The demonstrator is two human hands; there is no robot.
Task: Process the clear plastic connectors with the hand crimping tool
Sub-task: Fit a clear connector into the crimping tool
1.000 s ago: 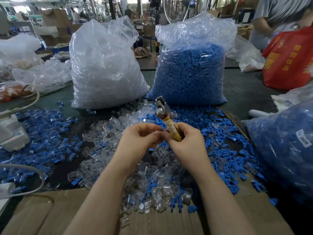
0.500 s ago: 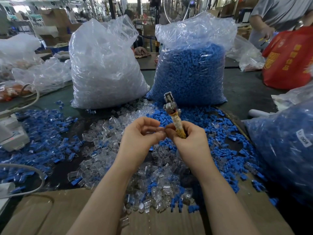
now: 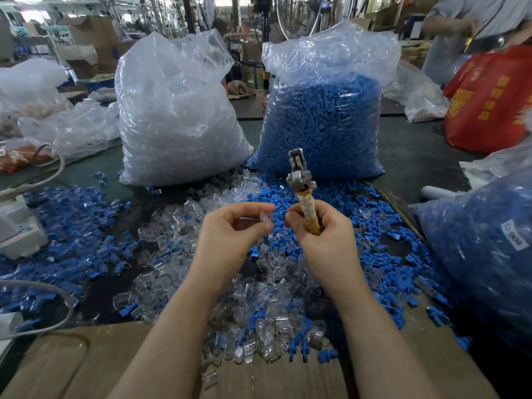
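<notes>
Worked at a dark worktop [image 3: 417,156] with a cardboard sheet [image 3: 72,367] laid over its near edge. Saw, just beyond, a loose heap of clear connectors [image 3: 259,312] mixed with blue caps [image 3: 72,240], none visibly set apart as finished. Pinched one clear connector [image 3: 266,221] in the fingertips of the left grip [image 3: 230,240], above the heap, just left of the tool and apart from it; too blurred to tell its heading. Clenched the right grip [image 3: 325,243] round the taped handle of the crimping tool [image 3: 300,180]. Kept its long axis nearly upright, metal head topmost and pointing away. Judged the job barely dented: piece not yet fed, heap left, plus a full bag of clear parts [image 3: 172,116] and a bag of blue parts [image 3: 322,125] at the far side.
</notes>
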